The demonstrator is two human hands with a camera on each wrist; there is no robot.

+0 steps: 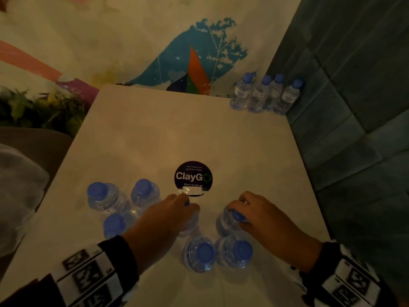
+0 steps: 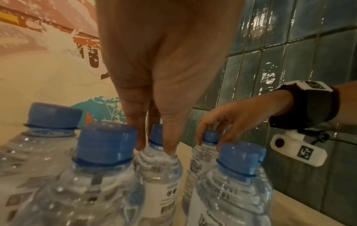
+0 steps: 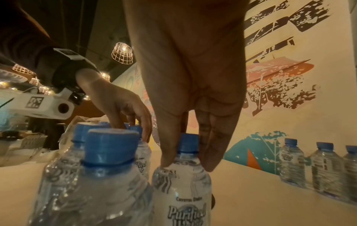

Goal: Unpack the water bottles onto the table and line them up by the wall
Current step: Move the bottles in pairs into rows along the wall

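water bottles, left hand pinching one bottle's neck, right hand pinching another, four seemingly lined by wall

Four clear, blue-capped water bottles stand upright in a row at the tabletop's far right corner, against the wall. Seven more bottles stand upright in a loose cluster at the tabletop's near edge, well apart from the row.
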